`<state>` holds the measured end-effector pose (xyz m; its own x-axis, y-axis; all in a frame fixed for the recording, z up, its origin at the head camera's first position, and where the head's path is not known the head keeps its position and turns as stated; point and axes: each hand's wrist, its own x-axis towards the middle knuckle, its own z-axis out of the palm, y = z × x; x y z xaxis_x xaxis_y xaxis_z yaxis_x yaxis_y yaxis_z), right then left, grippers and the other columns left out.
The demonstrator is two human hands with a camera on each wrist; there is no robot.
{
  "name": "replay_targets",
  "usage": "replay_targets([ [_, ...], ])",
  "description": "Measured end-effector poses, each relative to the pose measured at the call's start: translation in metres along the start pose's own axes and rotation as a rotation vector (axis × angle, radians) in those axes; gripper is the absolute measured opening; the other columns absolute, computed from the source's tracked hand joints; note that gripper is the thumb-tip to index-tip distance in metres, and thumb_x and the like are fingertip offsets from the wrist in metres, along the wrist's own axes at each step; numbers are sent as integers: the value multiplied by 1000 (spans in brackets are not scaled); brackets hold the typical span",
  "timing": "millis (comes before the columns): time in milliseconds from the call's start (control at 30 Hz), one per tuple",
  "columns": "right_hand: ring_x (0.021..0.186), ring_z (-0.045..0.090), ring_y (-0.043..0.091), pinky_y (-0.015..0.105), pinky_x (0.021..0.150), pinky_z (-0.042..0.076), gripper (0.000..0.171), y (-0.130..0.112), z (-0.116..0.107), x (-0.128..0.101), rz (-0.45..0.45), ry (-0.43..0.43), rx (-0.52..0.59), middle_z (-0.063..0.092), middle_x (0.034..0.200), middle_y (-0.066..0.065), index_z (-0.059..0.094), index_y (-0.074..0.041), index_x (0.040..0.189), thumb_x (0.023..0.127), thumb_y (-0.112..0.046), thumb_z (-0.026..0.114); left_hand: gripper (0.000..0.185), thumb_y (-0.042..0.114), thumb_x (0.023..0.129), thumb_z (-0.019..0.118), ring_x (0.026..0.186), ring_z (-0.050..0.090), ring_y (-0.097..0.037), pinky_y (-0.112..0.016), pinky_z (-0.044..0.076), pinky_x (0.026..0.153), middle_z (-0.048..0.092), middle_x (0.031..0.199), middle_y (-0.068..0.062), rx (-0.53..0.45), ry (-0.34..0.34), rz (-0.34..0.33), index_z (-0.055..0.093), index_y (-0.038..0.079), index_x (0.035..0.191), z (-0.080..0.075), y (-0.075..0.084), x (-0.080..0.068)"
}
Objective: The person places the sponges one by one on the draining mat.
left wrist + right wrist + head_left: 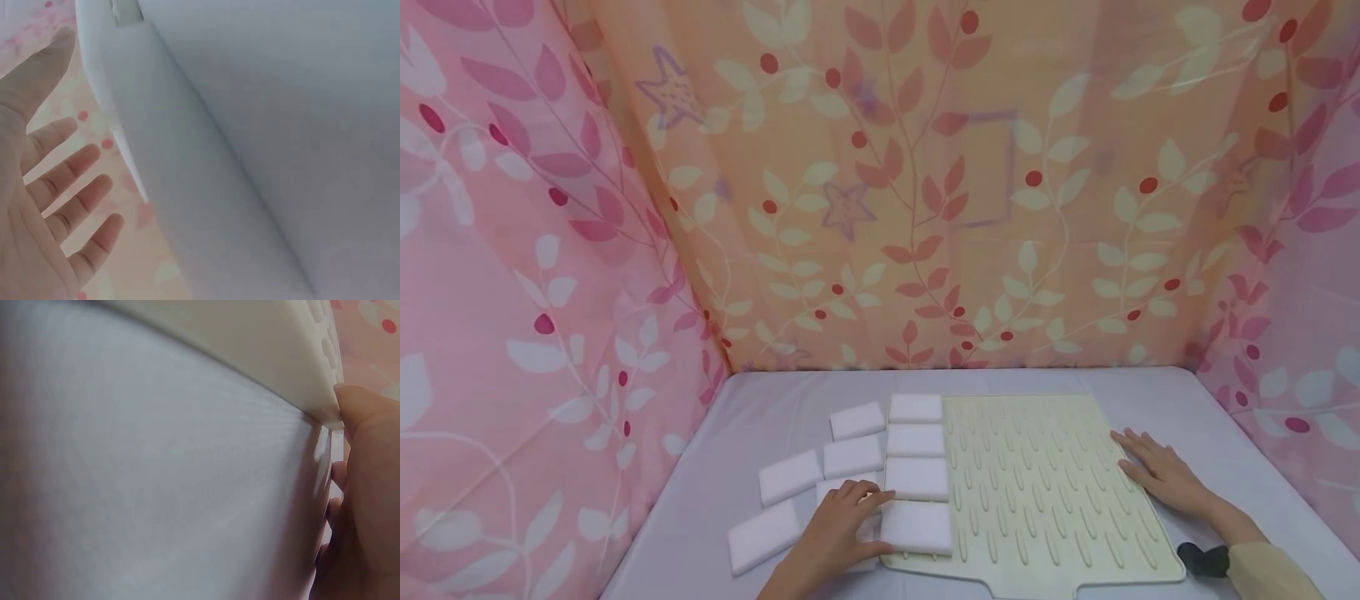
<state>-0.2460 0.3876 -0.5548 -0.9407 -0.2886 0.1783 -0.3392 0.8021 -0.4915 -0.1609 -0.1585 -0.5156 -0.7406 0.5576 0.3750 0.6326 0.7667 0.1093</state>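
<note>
A cream ridged mat (1045, 492) lies on the pale lavender table (760, 417). Several white rectangular pads sit in a column along its left side, the nearest one (917, 527) at the front. More white pads lie off the mat to the left, such as one (789, 477) and another (763, 536). My left hand (853, 512) rests with relaxed fingers on a pad beside the mat, its fingertips near the front pad. In the left wrist view that hand (56, 194) shows an open palm with spread fingers. My right hand (1157, 471) lies flat on the mat's right edge; its thumb (362, 406) touches the mat's rim (250, 344).
Pink and orange leaf-print cloth walls (887, 183) close in the table on the left, back and right. A black strap (1202, 560) sits at my right wrist. Bare tabletop (1240, 450) lies right of the mat and behind it.
</note>
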Motion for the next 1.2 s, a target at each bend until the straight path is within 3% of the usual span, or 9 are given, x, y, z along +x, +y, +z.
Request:
replay_targets([
  [500,132,10,55,69,100,-7,58,4,3,0,14,-5,-14,25,143,34,31,-8,144,95,-34,48,65,50,69,75,109,50,-14,-40,44,79,56,116,5,-27,134,-164,59,21,125,-22,-43,-47],
  [800,131,12,56,69,100,-7,57,4,2,0,5,1,-11,26,142,34,31,-8,144,96,-33,48,65,46,67,78,111,51,-24,-48,44,76,56,122,-3,-8,111,-300,59,19,123,-26,-64,-75],
  [1200,132,11,55,70,99,-7,57,4,3,1,4,-1,-12,26,142,34,30,-8,144,96,-33,48,71,47,65,78,109,52,-31,-48,46,72,57,121,-8,44,86,-381,59,13,124,-34,-79,-101],
])
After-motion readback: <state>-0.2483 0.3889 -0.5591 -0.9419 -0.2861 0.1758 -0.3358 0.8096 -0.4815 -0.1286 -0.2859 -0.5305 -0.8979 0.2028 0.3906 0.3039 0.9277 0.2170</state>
